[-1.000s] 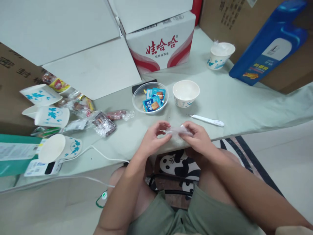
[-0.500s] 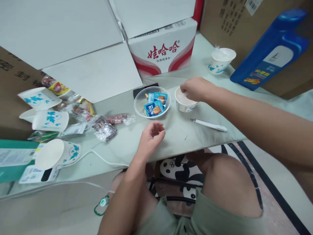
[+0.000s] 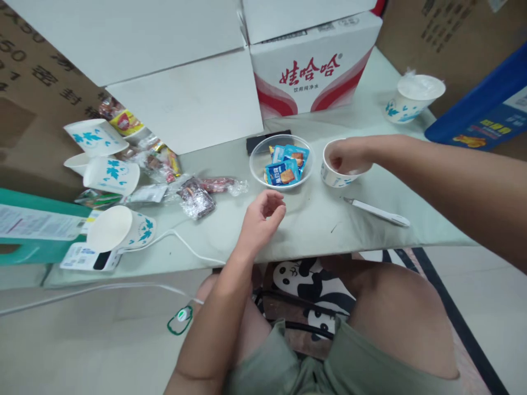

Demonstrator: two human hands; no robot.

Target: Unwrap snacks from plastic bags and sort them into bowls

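Observation:
My right hand [image 3: 349,153] reaches down into a white paper bowl [image 3: 338,180] with blue leaf prints. Its fingers are curled and partly hidden by the rim, so what they grip, if anything, I cannot make out. My left hand [image 3: 265,215] rests near the table's front edge, loosely curled with the thumb apart and nothing in it. Just beyond it stands a clear round plastic bowl [image 3: 256,174] holding several blue snack packets [image 3: 284,172]. A white craft knife [image 3: 381,212] lies on the table in front of the paper bowl.
At the left are several paper cups [image 3: 111,174], wrapped snacks [image 3: 197,198] and a white cable [image 3: 189,248]. White cartons [image 3: 315,82] line the back. Another paper cup [image 3: 405,104] with plastic in it and a blue bottle [image 3: 477,118] stand at the right.
My right hand has gone down from above the paper bowl's rim into it. The left hand keeps its loose curl. The whole view has shifted, with the table's things now further right.

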